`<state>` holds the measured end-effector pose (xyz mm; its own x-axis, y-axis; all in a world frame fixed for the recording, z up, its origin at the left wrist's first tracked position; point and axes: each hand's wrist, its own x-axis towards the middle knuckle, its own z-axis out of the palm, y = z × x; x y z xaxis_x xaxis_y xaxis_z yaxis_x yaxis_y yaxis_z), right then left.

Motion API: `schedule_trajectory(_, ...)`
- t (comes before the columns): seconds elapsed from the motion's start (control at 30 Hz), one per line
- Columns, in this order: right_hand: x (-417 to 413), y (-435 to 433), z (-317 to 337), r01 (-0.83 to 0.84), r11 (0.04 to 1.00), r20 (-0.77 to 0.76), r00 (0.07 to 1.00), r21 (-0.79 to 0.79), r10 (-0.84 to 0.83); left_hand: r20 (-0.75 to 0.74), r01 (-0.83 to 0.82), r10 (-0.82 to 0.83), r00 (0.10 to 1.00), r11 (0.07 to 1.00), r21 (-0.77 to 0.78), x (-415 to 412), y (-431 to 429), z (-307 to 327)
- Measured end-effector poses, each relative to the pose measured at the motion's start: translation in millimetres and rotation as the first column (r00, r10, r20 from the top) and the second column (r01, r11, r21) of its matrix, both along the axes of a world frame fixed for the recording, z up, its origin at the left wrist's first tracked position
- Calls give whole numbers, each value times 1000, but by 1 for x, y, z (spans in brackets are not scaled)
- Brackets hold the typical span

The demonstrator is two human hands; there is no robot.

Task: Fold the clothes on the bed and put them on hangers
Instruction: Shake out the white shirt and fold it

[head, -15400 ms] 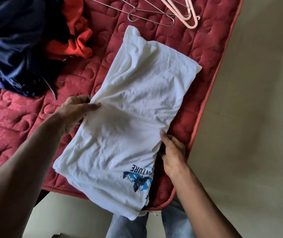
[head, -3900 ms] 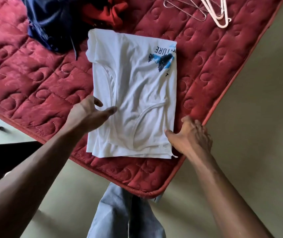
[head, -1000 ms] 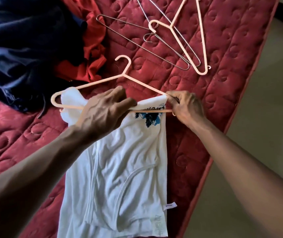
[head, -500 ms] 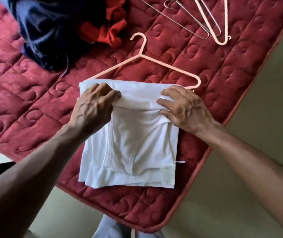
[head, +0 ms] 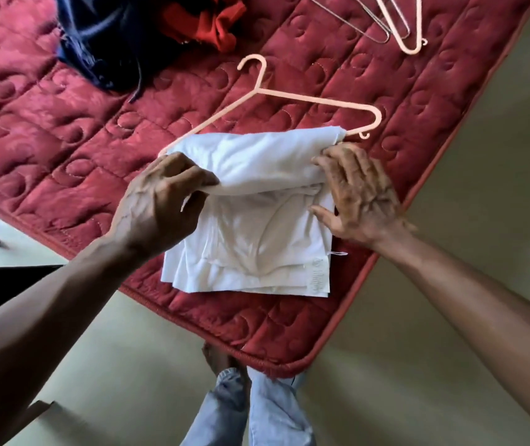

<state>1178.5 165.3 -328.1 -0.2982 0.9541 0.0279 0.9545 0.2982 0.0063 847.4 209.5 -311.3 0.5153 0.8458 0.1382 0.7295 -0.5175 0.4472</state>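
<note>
Left hand is curled, knuckles up, with the folded-over flap of the white T-shirt pinched. Right hand is laid flat, fingers spread, pressed on the shirt's right edge. The soft, creased shirt is draped over the bar of the thin pink hanger, lying on the quilted red bed between both hands.

a folded white shirt of soft, matt cloth, lightly creased. a pale pink hanger of smooth plastic with a faint gloss. the mattress is red quilted fabric, stitched in swirls, with a satin sheen. thin wire hangers look like bare grey metal. a navy garment looks slick and slightly shiny; an orange-red garment looks matt.
</note>
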Motion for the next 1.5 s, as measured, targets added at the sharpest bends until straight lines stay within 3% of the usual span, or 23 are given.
schedule_trajectory(0.1,-13,6,-4,52,998,55,997,-46,-50,88,-57,59,994,998,-22,7,-8,15)
schedule_trajectory(0.23,-34,15,4,156,987,-52,987,47,-153,219,-105,114,969,993,-52,19,-2,37)
schedule_trajectory(0.43,-51,9,11,175,957,-134,980,230,-147,290,34,-29,957,999,-11,27,-5,64)
schedule_trajectory(0.53,-41,-5,22,112,938,-190,980,328,-51,161,199,-216,963,973,114,8,-12,67)
schedule_trajectory(0.63,-32,-43,31,-54,938,-136,985,342,107,-15,430,-434,901,886,172,-26,-17,50)
schedule_trajectory(0.73,-36,-86,17,-201,945,-119,964,260,237,-138,536,-520,843,834,132,-50,-29,22)
schedule_trajectory(0.83,-49,-117,-3,-190,977,-151,967,92,203,-155,559,-559,814,828,-50,-55,-56,0)
schedule_trajectory(0.9,-59,-126,-9,-99,994,-160,983,-45,91,-143,488,-527,838,840,-236,-53,-72,-4)
schedule_trajectory(0.97,-66,-127,-11,-26,982,-194,981,-185,-11,-156,310,-403,902,855,-416,-50,-77,-2)
schedule_trajectory(1.07,-71,-114,-5,82,944,-321,928,-319,-190,-136,-42,-16,991,910,-413,-43,-66,-2)
schedule_trajectory(1.13,-70,-98,-3,229,921,-461,811,-317,-360,-100,-365,353,930,860,-356,-35,-48,-7)
schedule_trajectory(1.2,-69,-78,-4,410,887,-540,708,-211,-455,-123,-607,616,778,688,-397,-22,-25,-11)
schedule_trajectory(1.27,-68,-57,-7,581,800,-572,608,-150,-550,-174,-678,691,702,573,-461,-11,-6,-18)
schedule_trajectory(1.37,-62,-20,-10,691,712,-602,518,-125,-608,-256,-665,635,729,568,-485,-4,12,-30)
schedule_trajectory(1.43,-54,7,-15,671,719,-508,564,-178,-652,-268,-708,666,697,579,-404,-6,20,-32)
schedule_trajectory(1.5,-41,31,-23,624,727,-290,667,-285,-686,-227,-743,709,667,614,-267,-5,21,-30)
